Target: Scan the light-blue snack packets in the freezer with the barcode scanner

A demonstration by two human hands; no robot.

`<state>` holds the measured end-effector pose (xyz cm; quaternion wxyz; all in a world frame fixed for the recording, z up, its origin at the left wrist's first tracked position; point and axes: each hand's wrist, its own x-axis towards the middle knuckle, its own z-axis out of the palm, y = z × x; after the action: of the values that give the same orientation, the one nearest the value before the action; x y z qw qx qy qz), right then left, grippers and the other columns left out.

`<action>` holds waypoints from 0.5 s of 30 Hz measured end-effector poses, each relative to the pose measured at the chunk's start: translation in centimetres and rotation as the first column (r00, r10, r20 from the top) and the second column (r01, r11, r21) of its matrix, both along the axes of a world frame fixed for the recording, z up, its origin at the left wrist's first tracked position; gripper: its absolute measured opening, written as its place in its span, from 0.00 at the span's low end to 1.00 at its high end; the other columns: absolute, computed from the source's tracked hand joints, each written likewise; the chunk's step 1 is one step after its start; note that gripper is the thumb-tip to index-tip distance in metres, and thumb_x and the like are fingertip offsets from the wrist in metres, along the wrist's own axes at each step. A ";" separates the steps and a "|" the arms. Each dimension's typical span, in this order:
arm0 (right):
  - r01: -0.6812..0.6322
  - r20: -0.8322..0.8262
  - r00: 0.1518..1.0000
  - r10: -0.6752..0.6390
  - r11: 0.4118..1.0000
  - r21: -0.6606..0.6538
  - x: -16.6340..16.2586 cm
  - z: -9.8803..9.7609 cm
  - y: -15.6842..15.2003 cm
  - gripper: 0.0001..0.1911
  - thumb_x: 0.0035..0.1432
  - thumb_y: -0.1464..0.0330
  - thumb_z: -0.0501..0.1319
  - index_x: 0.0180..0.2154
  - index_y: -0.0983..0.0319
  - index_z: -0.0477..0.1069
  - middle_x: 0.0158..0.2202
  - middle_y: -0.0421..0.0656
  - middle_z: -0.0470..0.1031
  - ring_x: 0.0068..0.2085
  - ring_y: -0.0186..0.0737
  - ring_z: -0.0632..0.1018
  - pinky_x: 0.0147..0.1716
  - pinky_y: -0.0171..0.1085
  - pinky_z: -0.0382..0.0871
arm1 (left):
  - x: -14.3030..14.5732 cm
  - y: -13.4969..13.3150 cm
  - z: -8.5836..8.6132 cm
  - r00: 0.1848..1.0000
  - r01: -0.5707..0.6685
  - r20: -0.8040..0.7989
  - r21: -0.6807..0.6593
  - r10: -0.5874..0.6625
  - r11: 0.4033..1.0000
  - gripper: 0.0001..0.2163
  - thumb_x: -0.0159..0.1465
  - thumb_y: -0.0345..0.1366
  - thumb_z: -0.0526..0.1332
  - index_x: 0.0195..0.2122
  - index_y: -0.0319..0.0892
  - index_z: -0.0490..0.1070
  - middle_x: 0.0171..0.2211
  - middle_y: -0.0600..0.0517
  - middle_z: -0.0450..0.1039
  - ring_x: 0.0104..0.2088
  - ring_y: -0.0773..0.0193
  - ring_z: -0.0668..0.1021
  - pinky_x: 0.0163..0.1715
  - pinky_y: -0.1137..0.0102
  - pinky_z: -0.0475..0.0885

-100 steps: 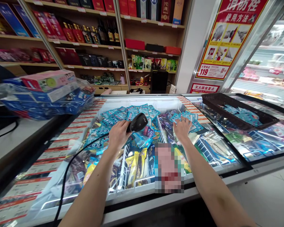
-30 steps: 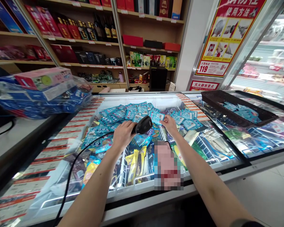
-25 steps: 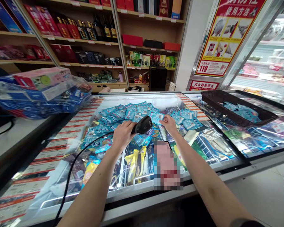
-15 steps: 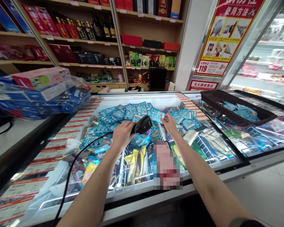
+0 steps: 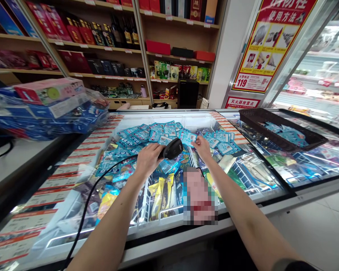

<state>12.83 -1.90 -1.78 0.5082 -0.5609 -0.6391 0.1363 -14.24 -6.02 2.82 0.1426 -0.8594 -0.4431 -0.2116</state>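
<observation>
My left hand is wrapped round the handle of a black barcode scanner, whose head points right. Between its thumb and fingers my right hand pinches a small blue packet at the right edge, with a white barcode patch facing up. The scanner head is just left of this packet and below it. Many similar blue packets lie spread over the glass top of the freezer, some overlapping. More blue packets lie to the right of my right hand.
A pixelated pink object lies near the freezer's front edge. The scanner's black cable runs down left. Plastic-wrapped boxes stand at left, and a brown basket with blue packets sits at right. Stocked shelves rise behind.
The scanner and my left hand have shifted very slightly to the right, towards the packet. My right hand keeps its pinch on the same packet.
</observation>
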 end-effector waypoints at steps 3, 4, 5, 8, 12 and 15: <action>-0.006 0.028 1.000 0.006 1.000 0.000 0.0 0.1 -0.1 0.08 0.52 0.61 0.57 0.28 0.58 0.62 0.26 0.39 0.72 0.29 0.37 0.72 0.31 0.35 0.62 | 0.2 0.0 0.1 1.000 0.005 -0.001 -0.005 -0.005 1.000 0.19 0.56 0.36 0.62 0.50 0.45 0.65 0.43 0.47 0.71 0.46 0.53 0.72 0.42 0.62 0.66; -0.010 0.037 0.999 0.010 1.000 0.001 0.0 0.2 -0.1 0.09 0.52 0.61 0.57 0.28 0.58 0.62 0.25 0.38 0.72 0.28 0.37 0.72 0.30 0.35 0.61 | 0.2 -0.1 0.1 1.000 0.009 0.000 -0.005 -0.009 1.000 0.19 0.56 0.36 0.62 0.50 0.45 0.65 0.43 0.47 0.71 0.45 0.53 0.72 0.42 0.62 0.66; -0.015 0.048 0.999 0.015 1.000 0.002 0.0 0.2 -0.1 0.09 0.53 0.60 0.57 0.27 0.58 0.62 0.25 0.38 0.71 0.28 0.37 0.72 0.30 0.34 0.61 | 0.3 -0.1 0.2 1.000 0.012 0.000 -0.005 -0.012 1.000 0.19 0.56 0.36 0.62 0.50 0.45 0.65 0.43 0.47 0.71 0.45 0.53 0.72 0.43 0.62 0.66; -0.018 0.073 0.997 0.018 1.000 0.007 0.0 0.2 -0.2 0.11 0.53 0.59 0.57 0.26 0.58 0.61 0.24 0.38 0.71 0.27 0.37 0.71 0.29 0.34 0.60 | 0.5 -0.3 0.5 1.000 0.018 -0.003 -0.005 -0.018 1.000 0.18 0.57 0.37 0.61 0.50 0.45 0.65 0.43 0.47 0.71 0.45 0.54 0.71 0.43 0.62 0.66; -0.013 0.099 0.995 0.013 1.000 0.003 0.0 0.2 -0.2 0.12 0.54 0.58 0.57 0.25 0.58 0.61 0.24 0.38 0.71 0.27 0.37 0.71 0.30 0.35 0.60 | 0.8 -0.5 0.7 1.000 0.019 -0.006 -0.022 -0.019 1.000 0.18 0.57 0.37 0.60 0.50 0.46 0.65 0.42 0.47 0.71 0.45 0.54 0.71 0.43 0.62 0.65; 0.000 0.108 0.994 0.002 1.000 -0.017 -0.1 0.4 -0.3 0.11 0.54 0.58 0.57 0.26 0.58 0.63 0.24 0.38 0.71 0.28 0.38 0.71 0.31 0.35 0.61 | 0.9 -0.6 0.7 1.000 0.011 -0.002 -0.038 -0.011 0.999 0.18 0.57 0.36 0.60 0.49 0.45 0.66 0.42 0.46 0.71 0.45 0.53 0.71 0.43 0.62 0.65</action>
<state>12.75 -2.22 -1.43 0.4682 -0.5715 -0.6646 0.1113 -13.35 -6.60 3.57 0.1257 -0.8645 -0.4421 -0.2033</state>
